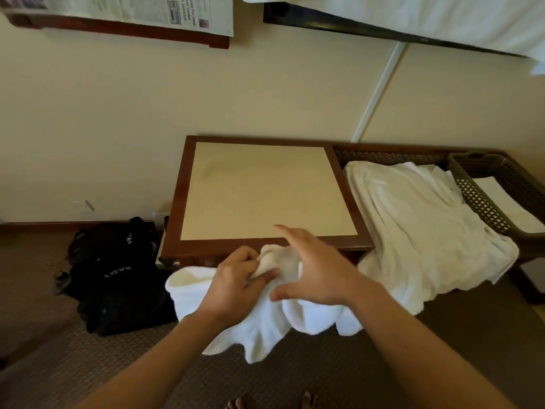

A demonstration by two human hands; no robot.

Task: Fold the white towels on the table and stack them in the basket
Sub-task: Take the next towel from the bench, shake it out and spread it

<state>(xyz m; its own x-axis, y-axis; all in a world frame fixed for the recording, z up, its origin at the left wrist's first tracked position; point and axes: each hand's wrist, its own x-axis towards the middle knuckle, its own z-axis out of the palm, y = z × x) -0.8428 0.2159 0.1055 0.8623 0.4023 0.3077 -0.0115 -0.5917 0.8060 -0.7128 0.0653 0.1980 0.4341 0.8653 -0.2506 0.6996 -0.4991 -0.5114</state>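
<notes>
- Left hand (239, 278): grip pinches a bunched white towel (265, 314), held in the air just in front of the table (265, 190).
- Right hand (312, 273): fingers spread and loose over the same towel, holding nothing.
- Pile of unfolded towels (418, 228) lies right of the table's light top, draping over the near edge.
- Basket (498, 190) sits at the far right of the table, touching the pile, with a folded towel (507, 202) inside.
- Black bag (118, 276) on the floor, left of the table.

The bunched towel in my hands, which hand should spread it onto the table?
Probably the right hand: it is open above the towel and nearest the table. The left hand already pinches the towel's edge and can anchor it.
</notes>
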